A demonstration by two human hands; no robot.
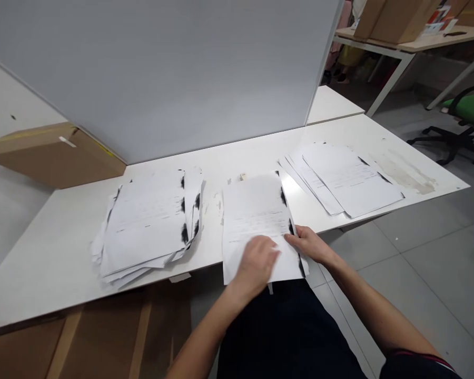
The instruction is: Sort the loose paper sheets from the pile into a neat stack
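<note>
A printed sheet of paper [256, 200] with black smudges down its right side lies in front of me, its near end reaching past the table edge. My right hand [307, 243] grips this sheet at the right edge, thumb on top and fingers underneath. Over the lower middle of the sheet is my left hand [256, 263], blurred by motion, with its fingers curled together. Something small and white shows at its fingertips, too smeared to name. To the left lies a thick, uneven stack of similar papers [146, 216]; a thinner pile of papers [351, 179] is fanned out on the right.
Behind the papers a large grey-white panel [189, 73] stands on the white table [55, 247]. A small beige block [243, 177] sits beyond the middle sheet. One cardboard box [59, 152] is at the back left. A green chair [470, 110] stands at the far right.
</note>
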